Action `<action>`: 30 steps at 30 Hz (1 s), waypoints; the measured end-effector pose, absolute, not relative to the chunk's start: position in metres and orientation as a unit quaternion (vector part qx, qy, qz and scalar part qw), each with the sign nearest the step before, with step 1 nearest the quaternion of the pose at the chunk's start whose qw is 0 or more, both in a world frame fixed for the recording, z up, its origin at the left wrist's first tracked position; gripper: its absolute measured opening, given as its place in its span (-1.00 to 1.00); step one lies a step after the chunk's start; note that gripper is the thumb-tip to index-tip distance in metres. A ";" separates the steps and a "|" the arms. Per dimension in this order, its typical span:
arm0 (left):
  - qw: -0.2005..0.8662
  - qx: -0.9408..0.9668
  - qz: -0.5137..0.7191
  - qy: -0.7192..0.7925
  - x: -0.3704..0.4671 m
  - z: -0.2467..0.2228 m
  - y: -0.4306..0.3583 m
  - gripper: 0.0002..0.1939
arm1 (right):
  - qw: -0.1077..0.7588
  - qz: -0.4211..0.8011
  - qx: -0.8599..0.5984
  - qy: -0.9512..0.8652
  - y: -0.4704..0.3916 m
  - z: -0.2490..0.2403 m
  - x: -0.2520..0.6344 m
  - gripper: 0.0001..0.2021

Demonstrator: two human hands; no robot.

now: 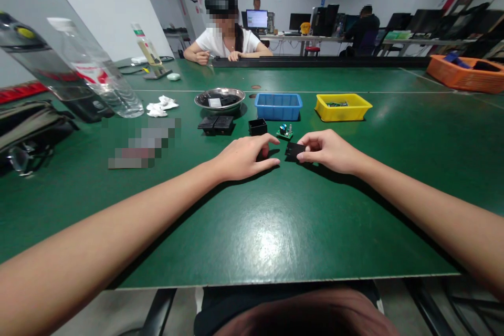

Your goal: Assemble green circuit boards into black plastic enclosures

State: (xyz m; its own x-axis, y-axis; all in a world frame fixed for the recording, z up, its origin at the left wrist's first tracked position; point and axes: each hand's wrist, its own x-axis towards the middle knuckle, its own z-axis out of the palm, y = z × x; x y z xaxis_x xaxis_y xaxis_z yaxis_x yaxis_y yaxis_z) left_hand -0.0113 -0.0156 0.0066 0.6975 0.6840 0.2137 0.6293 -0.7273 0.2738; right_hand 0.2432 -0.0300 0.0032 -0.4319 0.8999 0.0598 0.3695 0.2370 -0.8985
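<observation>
Between the thumb and fingers of my right hand (328, 152) is a flat black plastic piece (294, 151), held just above the green table. My left hand (248, 156) is close by on its left, thumb and fingers apart, with nothing seen between them. Just beyond the hands lies a small green circuit board (284, 132) with a blue-ringed part standing on it. Left of the board sits an open black plastic box (258, 126). Farther left are black plastic cases (216, 125), side by side.
Behind these stand a metal bowl (200, 106) of black parts, a blue bin (277, 110) and a yellow bin (342, 114) with small parts. Bottles (98, 73) and crumpled tissue (161, 106) are at left, an orange basket (460, 77) far right. A person (228, 42) sits opposite.
</observation>
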 end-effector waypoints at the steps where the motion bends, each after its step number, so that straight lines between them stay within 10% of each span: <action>1: 0.095 0.920 0.159 0.346 -0.011 0.007 -0.017 -0.50 | 0.300 0.456 -0.428 -0.720 -0.035 0.004 0.237 -0.77; 15: 0.079 0.944 0.153 0.281 -0.010 0.009 -0.023 -0.63 | 0.333 0.510 -0.369 -0.702 -0.052 -0.001 0.223 -0.62; 30: 0.070 0.940 0.186 0.277 -0.010 0.012 -0.026 -0.67 | 0.283 0.261 -0.374 -0.844 -0.056 0.006 0.230 -0.71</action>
